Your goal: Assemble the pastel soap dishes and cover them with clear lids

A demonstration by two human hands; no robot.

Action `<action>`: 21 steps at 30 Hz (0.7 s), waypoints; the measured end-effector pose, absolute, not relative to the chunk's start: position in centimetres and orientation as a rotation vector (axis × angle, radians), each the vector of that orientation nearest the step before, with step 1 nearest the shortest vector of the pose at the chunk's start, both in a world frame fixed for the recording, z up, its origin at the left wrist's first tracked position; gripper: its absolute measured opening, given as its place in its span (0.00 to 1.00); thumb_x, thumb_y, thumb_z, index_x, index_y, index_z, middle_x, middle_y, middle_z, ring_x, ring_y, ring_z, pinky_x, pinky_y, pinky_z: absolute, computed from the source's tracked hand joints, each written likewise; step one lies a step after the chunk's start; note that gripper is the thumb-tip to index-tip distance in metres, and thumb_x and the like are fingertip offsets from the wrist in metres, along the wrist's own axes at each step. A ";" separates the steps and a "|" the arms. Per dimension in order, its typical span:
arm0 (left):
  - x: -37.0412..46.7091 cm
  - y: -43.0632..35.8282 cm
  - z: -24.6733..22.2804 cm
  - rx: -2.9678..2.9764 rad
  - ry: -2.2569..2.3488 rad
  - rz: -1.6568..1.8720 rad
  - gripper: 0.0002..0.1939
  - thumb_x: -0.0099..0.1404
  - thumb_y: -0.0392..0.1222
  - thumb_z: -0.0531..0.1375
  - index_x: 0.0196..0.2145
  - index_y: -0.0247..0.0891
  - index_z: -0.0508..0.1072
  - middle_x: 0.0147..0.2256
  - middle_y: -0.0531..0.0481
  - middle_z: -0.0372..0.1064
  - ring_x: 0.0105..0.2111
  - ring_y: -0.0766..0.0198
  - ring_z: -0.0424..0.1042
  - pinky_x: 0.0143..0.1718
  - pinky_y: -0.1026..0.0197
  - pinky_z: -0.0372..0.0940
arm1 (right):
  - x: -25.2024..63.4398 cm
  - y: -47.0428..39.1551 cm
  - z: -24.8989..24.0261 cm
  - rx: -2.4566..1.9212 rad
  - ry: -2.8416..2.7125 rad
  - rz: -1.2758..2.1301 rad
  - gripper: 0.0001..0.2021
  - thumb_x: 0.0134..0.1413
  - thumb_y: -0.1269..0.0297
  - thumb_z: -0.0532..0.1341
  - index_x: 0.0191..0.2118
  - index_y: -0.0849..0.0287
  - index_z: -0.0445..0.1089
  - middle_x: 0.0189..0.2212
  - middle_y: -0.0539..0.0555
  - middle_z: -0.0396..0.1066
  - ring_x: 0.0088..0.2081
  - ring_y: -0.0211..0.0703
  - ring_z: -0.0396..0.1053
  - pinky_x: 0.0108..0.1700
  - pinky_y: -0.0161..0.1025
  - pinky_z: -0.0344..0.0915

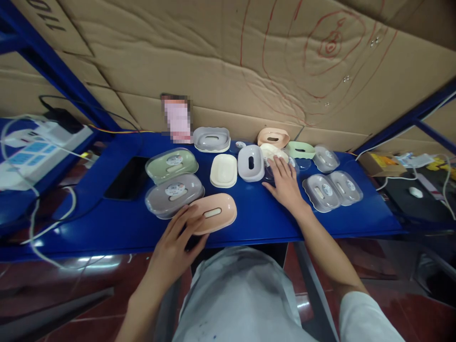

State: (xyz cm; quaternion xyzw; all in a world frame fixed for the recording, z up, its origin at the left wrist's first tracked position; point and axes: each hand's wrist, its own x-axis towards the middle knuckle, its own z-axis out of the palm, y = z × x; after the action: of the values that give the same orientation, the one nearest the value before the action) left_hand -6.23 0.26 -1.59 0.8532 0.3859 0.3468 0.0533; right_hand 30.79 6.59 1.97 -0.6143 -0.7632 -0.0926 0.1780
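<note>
My left hand [178, 235] grips the left end of a peach soap dish [223, 209], its fingers over the top and the thumb at the near edge. My right hand [283, 183] reaches out with fingers spread over a cream soap dish [272, 151] and clear plastic lids [270, 173]; its fingertips are at the cream dish. Between my hands are a cream dish [223, 170] and a deep grey dish [251, 164] with a slot in its bottom. Beside my left hand lie a grey dish [174, 194] and a green dish [171, 166], both under clear lids with round labels.
Farther back on the blue table [256, 221] are grey [211, 138], peach [273, 137] and green [301, 150] dishes. Several lidded grey dishes [322, 192] sit at the right. A black phone [128, 178], cables and a power strip [50, 171] are at the left.
</note>
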 end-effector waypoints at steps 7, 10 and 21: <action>-5.6 0.0 -1.2 2.506 1.063 1.039 0.22 0.73 0.35 0.64 0.62 0.46 0.69 0.65 0.42 0.65 0.70 0.45 0.62 0.68 0.38 0.66 | 32.2 5.4 3.8 -1.670 -1.901 -0.154 0.22 0.71 0.55 0.62 0.65 0.58 0.71 0.69 0.65 0.66 0.72 0.64 0.60 0.71 0.65 0.60; -4.7 -0.8 -1.2 2.398 1.021 0.918 0.25 0.75 0.38 0.63 0.66 0.49 0.66 0.68 0.43 0.61 0.70 0.48 0.62 0.69 0.43 0.66 | 31.4 1.5 4.1 -1.547 -1.723 -0.078 0.21 0.74 0.56 0.59 0.66 0.51 0.69 0.67 0.61 0.68 0.70 0.58 0.64 0.71 0.64 0.61; -4.1 -0.6 -1.8 2.242 1.015 0.728 0.40 0.75 0.46 0.63 0.76 0.57 0.47 0.76 0.45 0.46 0.74 0.47 0.55 0.70 0.43 0.63 | 26.3 -5.3 0.5 -1.058 -2.421 0.364 0.24 0.75 0.65 0.56 0.72 0.54 0.60 0.75 0.61 0.54 0.79 0.57 0.37 0.74 0.62 0.57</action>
State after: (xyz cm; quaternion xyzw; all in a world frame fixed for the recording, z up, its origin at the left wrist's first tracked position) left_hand -4.12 -0.63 -1.75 0.8376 0.3793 0.2721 0.2838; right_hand 26.30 -5.28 0.54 -0.3856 -0.8824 0.1326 0.2348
